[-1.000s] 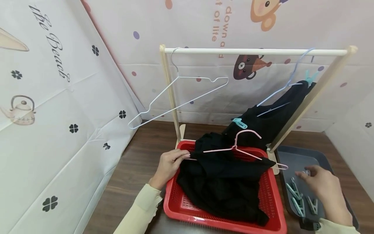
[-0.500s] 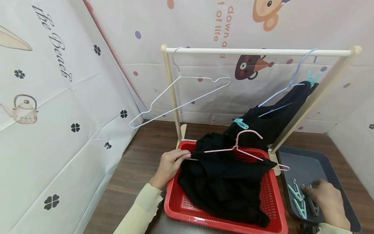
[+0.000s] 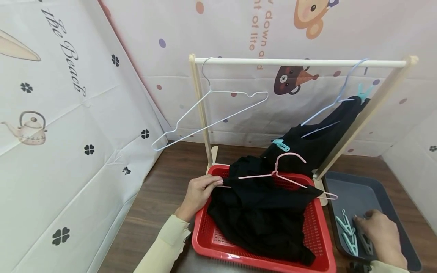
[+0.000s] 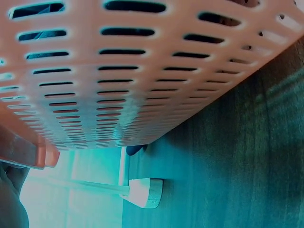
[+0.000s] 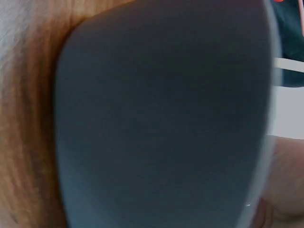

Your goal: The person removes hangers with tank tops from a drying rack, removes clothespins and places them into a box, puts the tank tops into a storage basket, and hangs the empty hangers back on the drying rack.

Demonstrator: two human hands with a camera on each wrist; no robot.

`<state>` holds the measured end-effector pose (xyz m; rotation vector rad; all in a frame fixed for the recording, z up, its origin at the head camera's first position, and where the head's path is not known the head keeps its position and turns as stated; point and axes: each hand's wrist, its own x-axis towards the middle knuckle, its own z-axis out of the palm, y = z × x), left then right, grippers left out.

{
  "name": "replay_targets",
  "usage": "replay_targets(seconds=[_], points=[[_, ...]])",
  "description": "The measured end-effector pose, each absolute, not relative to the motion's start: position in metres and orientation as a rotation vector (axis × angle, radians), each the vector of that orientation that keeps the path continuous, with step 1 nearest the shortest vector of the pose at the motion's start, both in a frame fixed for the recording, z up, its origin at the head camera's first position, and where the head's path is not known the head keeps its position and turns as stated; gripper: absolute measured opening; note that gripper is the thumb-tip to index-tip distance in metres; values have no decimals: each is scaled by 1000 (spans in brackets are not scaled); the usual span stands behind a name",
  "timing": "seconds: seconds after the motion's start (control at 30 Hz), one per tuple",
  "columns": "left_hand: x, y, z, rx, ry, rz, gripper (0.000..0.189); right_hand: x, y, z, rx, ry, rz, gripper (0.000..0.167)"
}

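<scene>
One rack (image 3: 297,63) leads the line-up, its white rail running right across the upper half of the head view on two wooden posts. Below it, lower centre, sits the red basket (image 3: 235,256), its slotted side filling the top of the left wrist view. And spread in the basket, the black garment (image 3: 263,223), its upper edge on the pink hanger (image 3: 276,167)! Right of centre, a second dark garment (image 3: 314,140) slants down from the blue hanger (image 3: 338,100). Over to the lower right, the grey tray (image 3: 355,189), just a blur in the right wrist view. Upper left of centre, the white hanger (image 3: 210,91) hangs bare on the rail.

Now the hands! The left hand (image 3: 198,191), at the basket's left rim, pinches the black garment at the pink hanger's left end, thumb against fingers. The right hand (image 3: 382,229) is down over the tray, fingers bent beside the grey clip (image 3: 367,242); whether they grip it, I can't tell. Smallest of all, mint clips (image 3: 349,233) lie just left of it.
</scene>
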<state>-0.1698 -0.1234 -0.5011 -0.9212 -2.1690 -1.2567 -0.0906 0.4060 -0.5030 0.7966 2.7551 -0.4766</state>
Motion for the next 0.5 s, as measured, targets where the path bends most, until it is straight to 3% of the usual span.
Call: replay_targets(seconds=[0.17,0.5], points=[[-169,-123,-501,-913,-2173,-1271,22,-90,394,-480,761,2895,-571,60],[-170,-124,-502,-924,-2163,-1276,16,-85,344,-394,819,3261,-903,49]])
